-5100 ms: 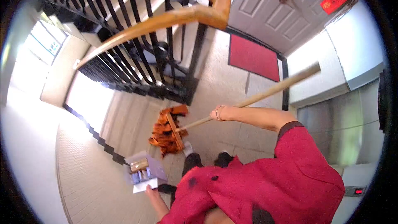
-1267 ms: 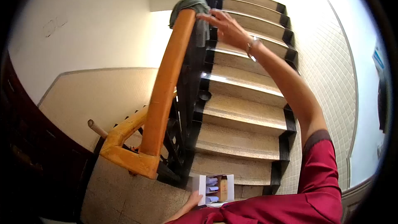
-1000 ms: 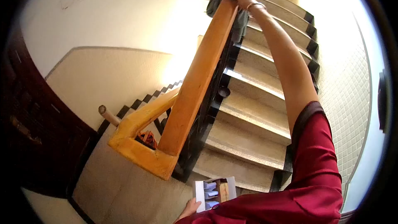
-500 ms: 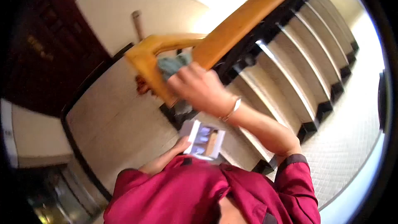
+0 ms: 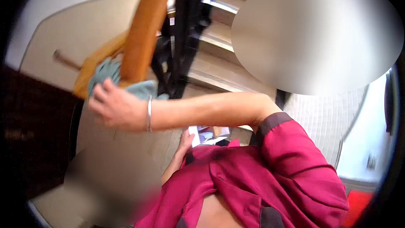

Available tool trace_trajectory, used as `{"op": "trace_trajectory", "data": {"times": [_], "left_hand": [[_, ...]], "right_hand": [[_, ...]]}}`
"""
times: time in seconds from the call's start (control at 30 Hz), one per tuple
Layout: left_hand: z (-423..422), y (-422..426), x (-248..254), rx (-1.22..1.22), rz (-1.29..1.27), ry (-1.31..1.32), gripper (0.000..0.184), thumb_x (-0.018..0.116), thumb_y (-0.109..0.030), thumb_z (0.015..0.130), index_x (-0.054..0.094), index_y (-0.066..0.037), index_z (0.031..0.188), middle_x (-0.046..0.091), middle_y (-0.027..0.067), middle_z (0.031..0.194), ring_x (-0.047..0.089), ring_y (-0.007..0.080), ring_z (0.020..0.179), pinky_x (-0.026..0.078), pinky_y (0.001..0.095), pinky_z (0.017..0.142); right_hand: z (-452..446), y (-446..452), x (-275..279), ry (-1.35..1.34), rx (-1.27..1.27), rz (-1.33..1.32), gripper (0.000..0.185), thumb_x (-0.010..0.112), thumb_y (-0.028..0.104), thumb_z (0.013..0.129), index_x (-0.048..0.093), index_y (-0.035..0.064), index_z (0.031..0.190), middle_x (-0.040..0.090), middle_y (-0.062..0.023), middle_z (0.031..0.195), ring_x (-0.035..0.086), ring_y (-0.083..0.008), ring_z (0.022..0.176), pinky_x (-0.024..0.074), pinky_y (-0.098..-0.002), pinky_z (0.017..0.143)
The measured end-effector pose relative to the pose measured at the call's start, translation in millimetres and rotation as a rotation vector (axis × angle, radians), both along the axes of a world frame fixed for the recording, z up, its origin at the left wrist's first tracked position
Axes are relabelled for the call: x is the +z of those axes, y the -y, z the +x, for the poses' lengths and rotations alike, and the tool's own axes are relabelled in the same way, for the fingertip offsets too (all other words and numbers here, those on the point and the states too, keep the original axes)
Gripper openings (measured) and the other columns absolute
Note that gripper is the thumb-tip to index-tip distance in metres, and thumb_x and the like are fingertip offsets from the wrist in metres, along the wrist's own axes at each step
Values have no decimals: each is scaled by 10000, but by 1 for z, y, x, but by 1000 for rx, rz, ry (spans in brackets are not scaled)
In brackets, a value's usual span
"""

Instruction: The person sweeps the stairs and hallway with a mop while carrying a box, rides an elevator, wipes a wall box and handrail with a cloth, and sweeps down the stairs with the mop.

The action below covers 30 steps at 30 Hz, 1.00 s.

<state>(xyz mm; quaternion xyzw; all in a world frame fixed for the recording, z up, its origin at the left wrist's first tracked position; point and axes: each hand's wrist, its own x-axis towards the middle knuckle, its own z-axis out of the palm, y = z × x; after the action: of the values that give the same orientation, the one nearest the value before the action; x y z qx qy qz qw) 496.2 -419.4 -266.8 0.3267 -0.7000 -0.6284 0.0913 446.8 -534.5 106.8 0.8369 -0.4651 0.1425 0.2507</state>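
Note:
My right hand [image 5: 118, 104], with a silver bracelet at the wrist, is closed on a grey-green cloth [image 5: 107, 72]. The cloth is bunched against the lower end of the orange-brown wooden handrail [image 5: 145, 21], where the rail bends, and part of it hangs out past my wrist. Low in the view, close to my body, my left hand [image 5: 185, 140] grips the side of a small white box [image 5: 206, 136] with pictures on it. My right forearm and shirt partly cover the box.
Stone stairs [image 5: 215, 59] with dark edges rise beyond the black railing [image 5: 181, 33]. A dark wooden door [image 5: 33, 131] stands at the left. Something red [image 5: 358, 207] shows at the lower right. Two large patches of the view are blurred out.
My view has turned, so the handrail stands steeper and farther left. My right hand has shifted to the rail's outer bend with the cloth. My left hand still holds the box.

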Motion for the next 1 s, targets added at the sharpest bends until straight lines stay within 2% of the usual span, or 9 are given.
{"op": "trace_trajectory", "data": {"times": [0.1,0.2,0.33,0.43,0.5,0.83,0.9,0.97,1.0], "left_hand": [[-10,0,-10,93,-94,-123,267,519,-130,685,553,25,901,600,103,807,558,199,744,428,318,668],[-27,15,7,-15,-18,-45,269,514,-125,685,549,29,903,595,95,815,553,189,740,426,312,664],[-73,40,43,-164,48,42,271,508,-118,684,543,34,906,590,85,825,546,175,735,424,303,660],[-144,64,2,-176,279,-43,267,503,-85,679,515,53,907,564,95,832,537,168,732,421,297,651],[-207,71,41,-196,261,-37,245,478,-27,706,500,44,939,560,85,834,548,172,745,431,282,651],[-550,89,58,-5,467,-220,354,417,20,736,412,-29,1086,539,93,934,568,228,770,502,369,564],[-591,79,66,81,467,-172,390,359,22,753,390,39,1142,486,135,1072,510,265,947,427,403,800],[-637,76,39,116,990,-555,358,311,-247,843,394,-96,1157,469,100,1109,490,308,965,419,498,781],[-641,65,59,69,937,-508,439,228,-365,847,383,-130,1184,428,86,1176,440,321,1031,364,510,851]], "right_hand": [[-17,-45,-5,253,79,11,148,509,268,713,536,138,647,423,-67,801,394,-224,787,333,-320,622],[-70,-98,-28,453,-39,323,224,469,197,711,504,186,932,457,-78,755,504,-216,693,416,-345,506],[-162,-205,-34,699,-718,453,401,561,112,635,473,175,1021,481,-115,836,512,-294,771,443,-371,620],[-206,-290,-43,900,-1010,198,407,533,56,596,489,86,999,528,-130,936,505,-307,884,412,-344,776],[-214,-347,-45,984,-1226,41,424,519,46,588,485,72,1009,524,-134,957,505,-299,908,395,-327,809],[-245,-480,-102,1203,-1863,-235,412,510,31,554,518,47,966,559,-133,879,547,-264,853,413,-319,769],[-272,-489,-98,1278,-1853,-237,395,520,39,556,525,37,952,562,-125,891,548,-247,858,416,-313,766],[-302,-496,-78,1319,-1839,-261,398,530,42,556,523,35,954,560,-126,906,544,-247,874,412,-310,772],[-315,-497,-65,1265,-1853,-259,399,539,43,559,520,36,957,555,-127,916,539,-254,882,408,-310,779]]}}
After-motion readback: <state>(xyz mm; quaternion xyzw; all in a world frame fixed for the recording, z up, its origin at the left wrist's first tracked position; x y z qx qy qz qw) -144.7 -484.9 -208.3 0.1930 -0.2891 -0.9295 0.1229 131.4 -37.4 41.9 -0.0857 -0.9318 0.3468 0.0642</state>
